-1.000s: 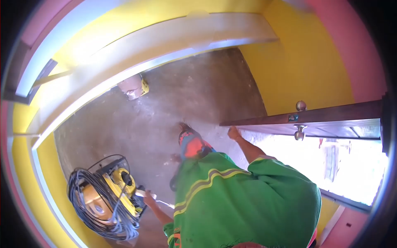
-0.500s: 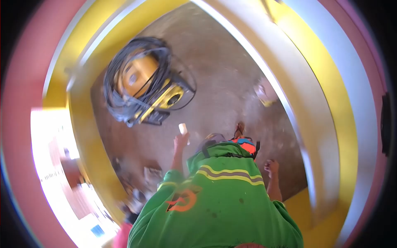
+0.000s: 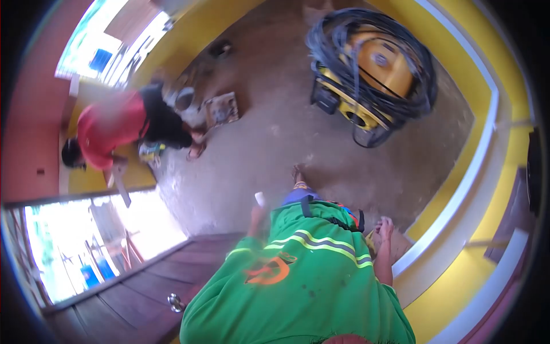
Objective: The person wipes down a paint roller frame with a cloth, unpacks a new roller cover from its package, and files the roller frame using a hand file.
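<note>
A smooth brown floor (image 3: pixel 263 163) spreads ahead of both hands. The wearer's green shirt (image 3: pixel 318 286), crossed by yellow and grey bands and marked with an orange print, fills the area between and below the hands. A dark brown wooden door (image 3: pixel 137 298) with long panels stands to the lower left of the left hand, its round silver knob (image 3: pixel 176 303) on the near part.

Ahead and to the right of the left hand, well apart from both hands, a yellow-and-black machine (image 3: pixel 385 60) rests on the floor, wrapped in thick coils of dark hose or cable (image 3: pixel 424 74). Beyond the left hand, far to its left, a person (image 3: pixel 117 123) in a red shirt and black shorts bends over, with a long, pale, flat piece (image 3: pixel 121 186) at one hand. Near that person's feet lies a squarish, pale, stained object (image 3: pixel 222 110), beside a grey round container (image 3: pixel 184 98).

Just beside the right hand is a tan-and-yellow object (image 3: pixel 401 245), partly hidden by the forearm.

The left hand (image 3: pixel 257 218), blurred, is closed around a small white object (image 3: pixel 260 199), which sticks up from its top. The right hand (image 3: pixel 385 227) has its fingers curled; whether it pinches anything, I cannot tell.
</note>
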`<state>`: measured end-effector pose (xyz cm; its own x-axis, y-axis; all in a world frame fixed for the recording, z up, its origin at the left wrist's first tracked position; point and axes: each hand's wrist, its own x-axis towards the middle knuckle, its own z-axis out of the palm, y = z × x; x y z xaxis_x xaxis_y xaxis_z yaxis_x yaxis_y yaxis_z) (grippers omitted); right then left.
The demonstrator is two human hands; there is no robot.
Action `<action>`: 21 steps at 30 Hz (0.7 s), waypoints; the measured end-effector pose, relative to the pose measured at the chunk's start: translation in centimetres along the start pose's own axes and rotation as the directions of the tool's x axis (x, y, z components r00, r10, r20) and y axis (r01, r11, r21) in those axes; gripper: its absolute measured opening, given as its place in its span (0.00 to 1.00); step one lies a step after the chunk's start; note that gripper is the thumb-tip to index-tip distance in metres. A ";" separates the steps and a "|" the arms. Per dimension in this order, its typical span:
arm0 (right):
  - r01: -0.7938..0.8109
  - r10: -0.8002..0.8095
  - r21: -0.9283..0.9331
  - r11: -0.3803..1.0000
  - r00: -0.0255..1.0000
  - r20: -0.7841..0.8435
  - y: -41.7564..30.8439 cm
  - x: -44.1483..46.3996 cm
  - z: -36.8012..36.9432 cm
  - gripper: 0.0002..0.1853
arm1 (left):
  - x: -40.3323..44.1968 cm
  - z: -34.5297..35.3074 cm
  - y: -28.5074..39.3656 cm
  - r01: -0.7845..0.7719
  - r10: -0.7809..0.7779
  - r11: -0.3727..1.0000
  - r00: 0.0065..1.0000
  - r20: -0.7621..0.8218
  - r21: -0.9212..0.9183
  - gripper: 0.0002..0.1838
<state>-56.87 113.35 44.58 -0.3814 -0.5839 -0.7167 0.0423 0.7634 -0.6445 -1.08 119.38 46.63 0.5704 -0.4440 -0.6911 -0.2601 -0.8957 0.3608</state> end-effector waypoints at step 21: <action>0.202 0.098 -0.643 0.739 0.911 0.400 -25.3 6.6 34.8 0.10 | 13.4 -12.9 7.1 0.178 -0.284 0.845 0.948 -0.143 -0.504 0.30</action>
<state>-28.33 80.63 46.88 0.0257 -0.5674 -0.8230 -0.6391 0.6237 -0.4500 14.75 107.42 47.95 0.7259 -0.1625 -0.6683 0.2745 -0.8225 0.4981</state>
